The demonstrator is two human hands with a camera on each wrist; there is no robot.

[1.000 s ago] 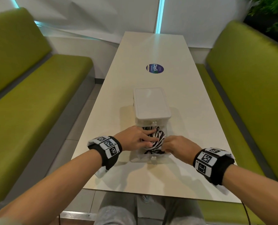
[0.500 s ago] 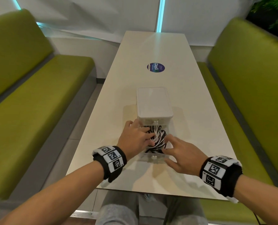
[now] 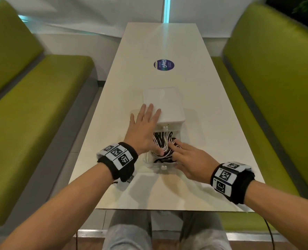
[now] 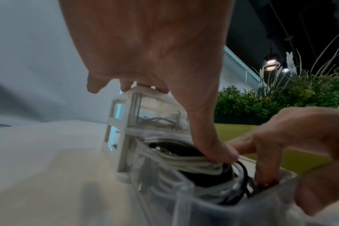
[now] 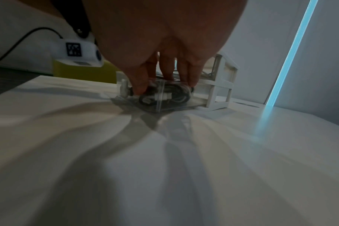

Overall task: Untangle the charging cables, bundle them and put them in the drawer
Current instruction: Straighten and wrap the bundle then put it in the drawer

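I see the cables [image 3: 163, 144], white and black coils bunched together, lying in the clear drawer [image 3: 165, 166], which is pulled out toward me from the bottom of a small white drawer unit [image 3: 165, 103] on the worktop [image 3: 212, 112]. My left hand [image 3: 142, 130] is spread flat, fingers straight: the fingertips rest on the near left of the unit's top while the thumb presses down on the white coils at the drawer's left side. My right hand [image 3: 189, 159] lies open too, its fingertips reaching into the drawer from the right and pushing on the cables. Further away on the worktop is a round blue sticker [image 3: 164, 64]. Green benches [image 3: 41, 109] run along both sides.
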